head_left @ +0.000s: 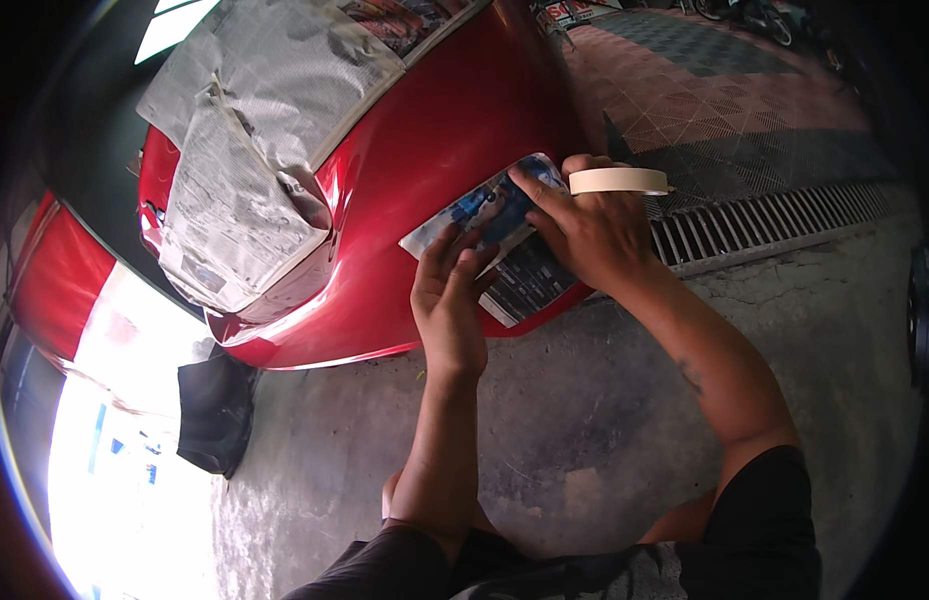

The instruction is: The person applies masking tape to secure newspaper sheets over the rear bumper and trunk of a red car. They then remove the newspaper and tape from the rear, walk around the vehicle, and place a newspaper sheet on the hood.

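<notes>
A piece of printed newspaper [474, 212], blue and white, lies against the lower part of a glossy red car panel [424, 150]. Its darker lower part [525, 290] hangs toward the panel's bottom edge. My left hand [451, 310] rests on the paper's lower left with fingers apart, holding nothing. My right hand [604, 235] carries a cream roll of masking tape [618, 181] at its curled outer fingers, while its index finger and thumb press the paper's upper right. The palm sides of both hands are hidden.
Larger newspaper sheets [284, 85] cover the panel's upper left, edged with tape. A slatted floor drain [754, 220] runs along the right, beside patterned floor tiles [714, 90]. A black plastic part [214, 415] stands on the concrete floor [354, 450] at left.
</notes>
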A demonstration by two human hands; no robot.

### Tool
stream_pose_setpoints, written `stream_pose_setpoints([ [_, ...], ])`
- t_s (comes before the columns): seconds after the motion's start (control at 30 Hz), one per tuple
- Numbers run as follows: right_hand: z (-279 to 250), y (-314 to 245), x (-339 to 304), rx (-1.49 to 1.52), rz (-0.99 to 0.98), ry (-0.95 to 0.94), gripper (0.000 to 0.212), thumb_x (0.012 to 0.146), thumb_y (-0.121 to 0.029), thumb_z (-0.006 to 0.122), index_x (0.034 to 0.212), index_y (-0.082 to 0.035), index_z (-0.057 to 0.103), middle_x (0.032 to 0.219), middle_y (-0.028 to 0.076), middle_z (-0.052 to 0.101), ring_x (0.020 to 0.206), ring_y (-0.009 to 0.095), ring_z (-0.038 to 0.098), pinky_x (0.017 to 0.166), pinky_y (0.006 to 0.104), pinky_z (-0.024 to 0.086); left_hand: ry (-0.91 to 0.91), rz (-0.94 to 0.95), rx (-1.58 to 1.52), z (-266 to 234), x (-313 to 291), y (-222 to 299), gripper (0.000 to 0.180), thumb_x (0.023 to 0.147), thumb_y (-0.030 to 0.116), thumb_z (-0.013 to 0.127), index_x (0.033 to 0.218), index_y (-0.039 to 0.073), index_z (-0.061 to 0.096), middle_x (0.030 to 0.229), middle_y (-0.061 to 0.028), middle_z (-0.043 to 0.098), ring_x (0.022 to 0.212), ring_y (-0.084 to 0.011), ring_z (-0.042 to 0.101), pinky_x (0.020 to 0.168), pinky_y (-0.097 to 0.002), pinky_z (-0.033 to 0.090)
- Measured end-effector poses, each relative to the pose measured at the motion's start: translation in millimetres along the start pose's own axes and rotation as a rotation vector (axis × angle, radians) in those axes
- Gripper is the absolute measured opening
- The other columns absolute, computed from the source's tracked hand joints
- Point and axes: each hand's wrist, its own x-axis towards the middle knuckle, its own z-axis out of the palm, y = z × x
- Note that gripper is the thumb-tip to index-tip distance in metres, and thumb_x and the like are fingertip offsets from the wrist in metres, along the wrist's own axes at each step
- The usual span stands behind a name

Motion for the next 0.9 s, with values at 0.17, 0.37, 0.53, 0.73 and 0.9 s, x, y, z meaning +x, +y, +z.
stream_pose_setpoints([
  [0.17, 0, 7, -10, -0.04, -0.014, -0.045, 0.058, 0.09, -0.034, 0.073, 0.145, -0.028, 0.058, 0.098, 0.01, 0.06, 0.085, 0.028, 0.063, 0.071, 0.0448, 0.049, -0.237, 0.133, 0.285, 24, 1, 7, 0.058, 0.098, 0.006, 0.064, 0.149, -0.009, 0.04, 0.135, -0.0214, 0.063, 0.121, -0.0256, 0.064, 0.103, -0.0363, 0.05],
  [0.37, -4, 12, -8, -0.08, 0.152, -0.285, 0.066, 0.096, -0.04, 0.067, 0.157, -0.039, 0.041, 0.103, 0.013, 0.058, 0.084, 0.03, 0.064, 0.074, 0.0478, 0.048, -0.304, 0.152, 0.149, 16, 16, 6, 0.071, 0.097, 0.005, 0.064, 0.156, -0.011, 0.028, 0.15, -0.0253, 0.049, 0.139, -0.0299, 0.05, 0.113, -0.0404, 0.044],
  [0.53, -11, 10, -8, -0.054, 0.194, -0.361, 0.067, 0.098, -0.039, 0.066, 0.159, -0.041, 0.037, 0.088, 0.015, 0.059, 0.08, 0.032, 0.064, 0.072, 0.0485, 0.048, -0.205, 0.149, 0.129, -4, 3, 6, 0.072, 0.096, 0.006, 0.064, 0.157, -0.008, 0.028, 0.154, -0.0236, 0.045, 0.144, -0.0308, 0.045, 0.115, -0.042, 0.041],
  [0.73, -12, 28, -9, -0.072, 0.104, -0.25, 0.064, 0.095, -0.03, 0.07, 0.154, -0.041, 0.048, 0.086, 0.018, 0.062, 0.081, 0.034, 0.065, 0.075, 0.0488, 0.05, -0.213, 0.183, 0.193, -21, 1, 1, 0.07, 0.095, 0.009, 0.067, 0.155, -0.004, 0.033, 0.155, -0.0219, 0.044, 0.144, -0.0297, 0.045, 0.114, -0.0401, 0.038],
  [0.9, -18, 16, -8, -0.039, 0.031, -0.046, 0.05, 0.093, -0.026, 0.073, 0.141, -0.023, 0.062, 0.077, 0.01, 0.063, 0.074, 0.028, 0.065, 0.071, 0.0451, 0.049, -0.173, 0.194, 0.156, -23, -8, 14, 0.066, 0.096, 0.009, 0.068, 0.152, -0.003, 0.036, 0.15, -0.0199, 0.049, 0.139, -0.028, 0.048, 0.112, -0.0385, 0.04],
])
